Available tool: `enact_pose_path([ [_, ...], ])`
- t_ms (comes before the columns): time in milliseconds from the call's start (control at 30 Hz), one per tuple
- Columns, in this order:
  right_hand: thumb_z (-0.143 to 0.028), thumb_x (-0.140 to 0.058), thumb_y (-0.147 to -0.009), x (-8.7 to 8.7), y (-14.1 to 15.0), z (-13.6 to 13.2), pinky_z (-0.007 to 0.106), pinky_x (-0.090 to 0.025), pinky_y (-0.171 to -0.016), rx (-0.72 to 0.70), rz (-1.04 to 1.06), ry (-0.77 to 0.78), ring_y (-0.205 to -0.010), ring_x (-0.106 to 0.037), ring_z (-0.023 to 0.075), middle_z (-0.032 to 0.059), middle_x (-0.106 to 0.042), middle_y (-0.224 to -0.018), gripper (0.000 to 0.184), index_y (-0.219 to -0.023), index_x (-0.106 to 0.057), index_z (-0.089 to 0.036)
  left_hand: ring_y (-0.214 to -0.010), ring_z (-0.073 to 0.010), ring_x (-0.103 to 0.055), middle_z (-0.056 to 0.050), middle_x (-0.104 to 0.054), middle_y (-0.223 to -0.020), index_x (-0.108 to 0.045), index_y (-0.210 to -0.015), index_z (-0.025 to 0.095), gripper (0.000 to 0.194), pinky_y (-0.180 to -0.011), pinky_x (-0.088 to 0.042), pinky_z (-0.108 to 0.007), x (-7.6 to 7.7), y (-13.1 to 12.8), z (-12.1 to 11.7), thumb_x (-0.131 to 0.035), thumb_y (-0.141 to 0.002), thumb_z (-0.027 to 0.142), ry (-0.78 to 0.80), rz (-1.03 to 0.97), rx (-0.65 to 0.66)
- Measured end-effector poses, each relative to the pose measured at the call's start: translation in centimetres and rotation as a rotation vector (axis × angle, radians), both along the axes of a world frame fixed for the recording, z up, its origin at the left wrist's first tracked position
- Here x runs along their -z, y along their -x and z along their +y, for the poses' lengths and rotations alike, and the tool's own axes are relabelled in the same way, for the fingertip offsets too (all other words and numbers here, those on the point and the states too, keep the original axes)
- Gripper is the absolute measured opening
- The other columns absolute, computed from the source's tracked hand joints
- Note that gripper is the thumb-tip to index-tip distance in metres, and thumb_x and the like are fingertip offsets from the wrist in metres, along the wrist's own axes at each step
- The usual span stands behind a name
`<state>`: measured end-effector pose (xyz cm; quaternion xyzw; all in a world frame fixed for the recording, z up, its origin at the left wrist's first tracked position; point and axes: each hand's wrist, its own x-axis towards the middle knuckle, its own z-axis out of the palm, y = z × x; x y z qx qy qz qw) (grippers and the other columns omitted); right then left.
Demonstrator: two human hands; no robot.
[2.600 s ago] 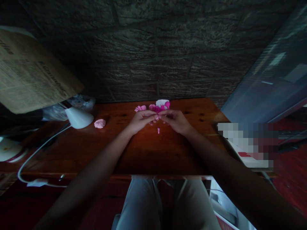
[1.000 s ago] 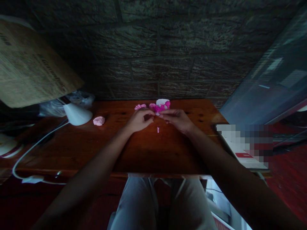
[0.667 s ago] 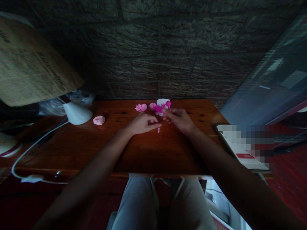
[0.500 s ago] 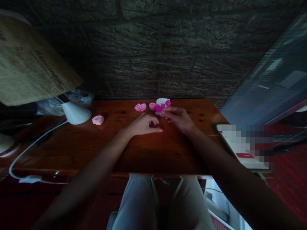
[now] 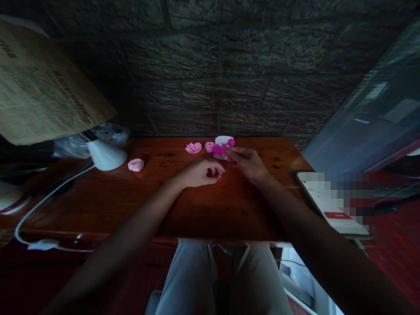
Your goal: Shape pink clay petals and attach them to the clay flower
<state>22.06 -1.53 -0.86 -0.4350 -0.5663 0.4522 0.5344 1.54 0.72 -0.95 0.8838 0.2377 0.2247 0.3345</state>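
"Reading outward from the seat, clock centred on the left hand, 12 o'clock toward the wall: state the grip."

"Left: above the desk, fingers curled, thumb tip at a tiny pink bit, 3 o'clock. Whether that is pinched cannot be told. Right hand, farther out at 3 o'clock: thumb and forefinger drawn together beside the magenta pieces. Whether they hold anything cannot be told."

"Work status?"

"By appearance, apparently unshaped: the pale pink lump, 9 o'clock. Apparently shaped: a fan-like pink piece, between 11 and 12, and a rounded pink piece, between 12 and 1. The magenta pieces lie at a white sheet, 1 o'clock; their state of completion is unclear. The tiny bit appears not yet joined to anything."

"Markings?"

"Booklet, 3 o'clock: red block, print illegible. Newsprint-patterned cover, 10 o'clock: large lettering, possibly beginning 'H.Grav'; remainder uncertain. No brand can be confirmed."
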Motion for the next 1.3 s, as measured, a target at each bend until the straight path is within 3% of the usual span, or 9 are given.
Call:
enact_pose_path([
  [233,-0.066,-0.078,-0.070,-0.2,0.4,-0.4,0.027,-0.043,-0.058,-0.068,-0.004,-0.005,-0.068,-0.056,0.0138,0.0038,-0.070,-0.078,0.049,-0.082,-0.076,-0.019,-0.063,-0.0110,-0.055,-0.002,-0.066,-0.076,-0.073,-0.085,0.015,0.021,-0.059,-0.040,-0.023,-1.0,0.4,0.0,-0.077,-0.081,0.035,-0.092,0.093,-0.045],
  [500,-0.066,-0.079,-0.071,-0.4,0.3,-0.5,0.027,-0.042,-0.056,-0.061,-0.021,-0.026,-0.061,-0.052,0.0116,0.0021,-0.066,-0.070,0.049,-0.074,-0.072,-0.018,-0.064,-0.0109,-0.055,-0.002,-0.067,-0.079,-0.072,-0.083,0.016,0.014,-0.059,-0.042,-0.022,-0.7,0.5,0.3,-0.071,-0.087,0.030,-0.070,0.059,0.006],
  [667,-0.059,-0.088,-0.059,-0.6,0.4,-0.5,0.026,-0.039,-0.055,-0.044,0.055,0.010,-0.059,-0.049,0.0094,0.0009,-0.069,-0.074,0.047,-0.078,-0.076,-0.018,-0.069,-0.0125,-0.061,-0.003,-0.072,-0.081,-0.070,-0.088,0.015,0.013,-0.065,-0.048,-0.024,-0.2,0.3,0.5,-0.067,-0.090,0.028,-0.010,-0.017,-0.028],
  [867,-0.049,-0.089,-0.058,-0.6,0.3,-0.5,0.027,-0.039,-0.059,-0.011,0.106,0.035,-0.064,-0.051,0.0106,0.0030,-0.075,-0.084,0.042,-0.087,-0.081,-0.020,-0.073,-0.0134,-0.063,-0.004,-0.072,-0.082,-0.070,-0.088,0.015,0.015,-0.068,-0.050,-0.025,0.3,0.4,1.2,-0.067,-0.091,0.030,-0.104,-0.181,-0.144],
  [1300,-0.061,-0.083,-0.064,-0.9,0.5,-0.7,0.026,-0.036,-0.055,-0.056,-0.006,0.013,-0.058,-0.047,0.0100,0.0010,-0.065,-0.067,0.044,-0.069,-0.075,-0.018,-0.062,-0.0096,-0.058,-0.002,-0.072,-0.076,-0.071,-0.086,0.015,0.012,-0.058,-0.045,-0.020,0.5,0.4,1.6,-0.071,-0.089,0.026,-0.212,-0.261,-0.217],
])
